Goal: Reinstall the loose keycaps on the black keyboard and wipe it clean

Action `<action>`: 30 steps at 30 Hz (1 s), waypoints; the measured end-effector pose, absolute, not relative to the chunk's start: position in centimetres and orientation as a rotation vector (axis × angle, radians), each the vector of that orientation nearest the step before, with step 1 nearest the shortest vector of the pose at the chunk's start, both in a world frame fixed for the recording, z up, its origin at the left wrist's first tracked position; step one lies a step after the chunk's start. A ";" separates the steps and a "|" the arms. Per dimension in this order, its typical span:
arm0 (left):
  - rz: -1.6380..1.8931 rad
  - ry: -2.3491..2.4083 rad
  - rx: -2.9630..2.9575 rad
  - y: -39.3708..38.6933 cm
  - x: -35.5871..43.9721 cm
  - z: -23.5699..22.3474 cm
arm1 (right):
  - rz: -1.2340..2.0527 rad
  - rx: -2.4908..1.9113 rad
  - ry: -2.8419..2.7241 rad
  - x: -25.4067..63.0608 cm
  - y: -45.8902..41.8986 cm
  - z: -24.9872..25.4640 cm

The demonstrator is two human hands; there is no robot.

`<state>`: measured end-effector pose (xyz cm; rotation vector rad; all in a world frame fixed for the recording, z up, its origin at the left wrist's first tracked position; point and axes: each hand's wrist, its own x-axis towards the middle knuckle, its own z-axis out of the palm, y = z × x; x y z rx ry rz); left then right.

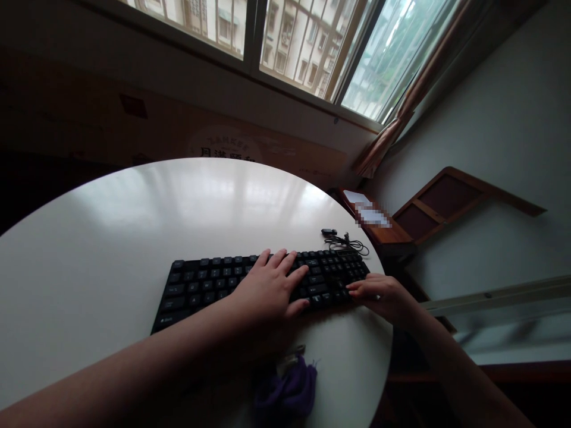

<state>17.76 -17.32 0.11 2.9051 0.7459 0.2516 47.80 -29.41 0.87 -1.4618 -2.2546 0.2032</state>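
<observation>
A black keyboard point(205, 284) lies at a slant on the white round table point(134, 220). My left hand point(270, 285) rests across the middle of its keys, fingers spread, hiding many of them. At the keyboard's right end my right hand point(377, 294) is closed, thumb and fingers together beside the number keys. Whatever may be between those fingertips is too small to make out. A black coiled cable point(350, 242) with a dark plug point(329, 232) lies behind the right end. Nearer to me sits a crumpled purple cloth point(289, 389), partly in shadow, with a small indistinct object point(292, 356) against it.
The table's curved edge runs close to the keyboard's right end. Beyond it stands a wooden desk point(392, 235) bearing papers point(372, 214). A barred window point(307, 47) and a curtain point(383, 142) are at the back. A printed box point(276, 148) lies behind the table.
</observation>
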 end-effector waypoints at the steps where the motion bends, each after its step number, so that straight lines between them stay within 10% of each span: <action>1: 0.255 0.748 2.907 -17.3 17.8 0.1 | 0.210 -1.467 -2.265 47.8 -29.5 0.9; 30: 0.294 0.724 2.888 -17.6 17.5 0.3 | 0.158 -1.797 -2.385 50.0 -9.9 3.6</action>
